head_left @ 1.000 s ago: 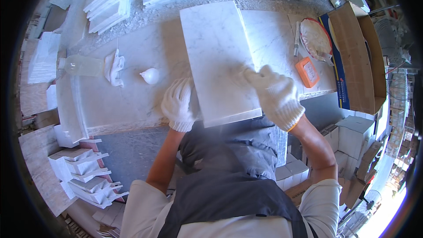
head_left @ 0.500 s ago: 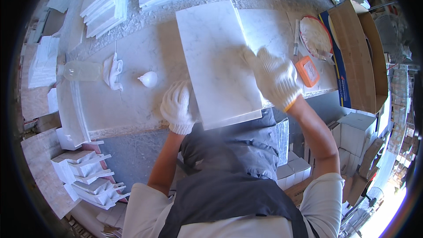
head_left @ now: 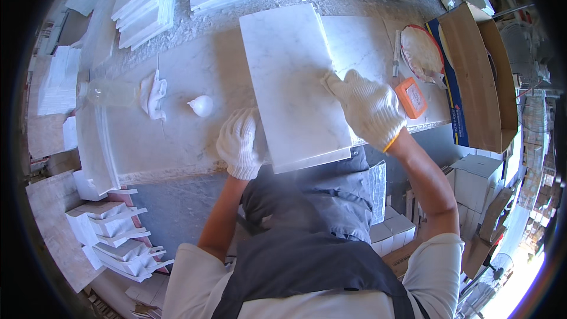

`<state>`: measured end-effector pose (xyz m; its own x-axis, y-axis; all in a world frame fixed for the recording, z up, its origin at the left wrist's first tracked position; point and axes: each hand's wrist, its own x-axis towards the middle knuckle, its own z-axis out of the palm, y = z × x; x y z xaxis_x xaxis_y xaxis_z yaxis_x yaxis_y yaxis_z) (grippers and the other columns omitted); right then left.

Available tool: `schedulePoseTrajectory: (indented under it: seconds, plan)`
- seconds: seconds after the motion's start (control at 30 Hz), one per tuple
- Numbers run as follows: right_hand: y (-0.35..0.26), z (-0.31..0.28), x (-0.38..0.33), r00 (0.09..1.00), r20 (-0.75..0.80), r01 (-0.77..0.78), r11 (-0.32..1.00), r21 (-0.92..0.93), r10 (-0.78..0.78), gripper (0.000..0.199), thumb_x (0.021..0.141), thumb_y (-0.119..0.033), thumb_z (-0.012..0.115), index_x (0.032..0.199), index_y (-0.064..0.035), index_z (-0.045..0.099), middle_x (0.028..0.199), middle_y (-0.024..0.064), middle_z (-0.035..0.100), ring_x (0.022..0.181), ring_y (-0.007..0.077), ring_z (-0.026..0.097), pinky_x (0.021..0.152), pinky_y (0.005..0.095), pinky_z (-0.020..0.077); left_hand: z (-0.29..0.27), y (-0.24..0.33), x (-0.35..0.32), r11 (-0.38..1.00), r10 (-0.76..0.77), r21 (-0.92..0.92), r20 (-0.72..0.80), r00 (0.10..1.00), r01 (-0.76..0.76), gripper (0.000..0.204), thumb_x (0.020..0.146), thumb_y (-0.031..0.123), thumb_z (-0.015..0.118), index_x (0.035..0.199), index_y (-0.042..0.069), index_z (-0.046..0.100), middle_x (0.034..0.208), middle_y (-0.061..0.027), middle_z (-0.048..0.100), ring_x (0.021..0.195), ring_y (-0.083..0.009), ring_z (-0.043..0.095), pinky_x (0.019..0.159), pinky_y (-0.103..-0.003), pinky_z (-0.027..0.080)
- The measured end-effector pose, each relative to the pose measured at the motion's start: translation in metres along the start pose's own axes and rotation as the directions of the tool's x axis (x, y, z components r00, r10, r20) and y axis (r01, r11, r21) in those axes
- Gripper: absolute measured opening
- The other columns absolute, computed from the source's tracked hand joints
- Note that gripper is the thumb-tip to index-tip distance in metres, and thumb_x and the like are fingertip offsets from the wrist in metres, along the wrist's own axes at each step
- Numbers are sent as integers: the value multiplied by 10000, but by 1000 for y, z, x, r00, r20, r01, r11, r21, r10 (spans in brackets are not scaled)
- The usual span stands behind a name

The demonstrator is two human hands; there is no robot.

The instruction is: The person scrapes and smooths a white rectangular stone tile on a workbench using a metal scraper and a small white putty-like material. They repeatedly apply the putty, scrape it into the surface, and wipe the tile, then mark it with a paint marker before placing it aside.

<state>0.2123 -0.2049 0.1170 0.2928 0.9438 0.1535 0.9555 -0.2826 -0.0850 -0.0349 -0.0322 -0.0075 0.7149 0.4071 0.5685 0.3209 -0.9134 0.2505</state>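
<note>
A white, grey-veined marble tile [head_left: 295, 82] lies at a slant on another tile, whose edge shows along the right and lower sides. My left hand [head_left: 239, 145], in a white knitted glove, grips the tile's lower left edge with curled fingers; their tips are partly hidden. On the opposite side my right hand [head_left: 369, 106], gloved with a yellow-orange cuff edge, is closed. Its pinched thumb and finger rest over the tile's right edge. Anything small between those fingertips cannot be made out.
Left on the bench [head_left: 183, 142] are a white bulb-shaped piece [head_left: 201, 106], a crumpled cloth [head_left: 153, 95] and a clear bottle [head_left: 109, 93]. To the right are an orange box [head_left: 411, 97], a red-rimmed round pad [head_left: 421, 52] and a cardboard box [head_left: 472, 77]. Tile stacks [head_left: 144, 9] stand behind.
My right hand's fingertips have shifted slightly along the tile's right edge and look sharper than before. The left hand keeps its hold, and the tile stays in place.
</note>
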Motion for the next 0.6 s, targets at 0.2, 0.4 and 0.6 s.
schedulePoseTrajectory:
  seconds: [0.2,0.4,0.6]
  plan:
    - [7,2,21,995,-98,-25,999,40,28,369,909,-65,602,1246,-170,709,918,139,639,721,336,697,567,449,552,-2,3,0,999,-29,-42,23,999,30,549,764,132,722,1309,88,680,1253,-91,725,1168,-340,691,990,-456,560]
    - [2,-4,8,1000,-11,8,999,50,-8,364,941,-100,595,1278,-177,711,877,130,640,683,323,682,580,433,557,0,0,-2,1000,-22,-18,24,999,22,553,782,114,705,1334,95,674,1267,-89,716,1185,-347,679,1012,-473,543]
    - [0,1,7,991,93,-100,994,46,96,355,985,-142,560,1306,-178,709,944,167,663,745,340,699,629,435,567,1,-1,-6,997,-20,-75,24,1000,22,558,810,104,686,1367,93,653,1310,-95,690,1221,-349,653,1029,-471,531]
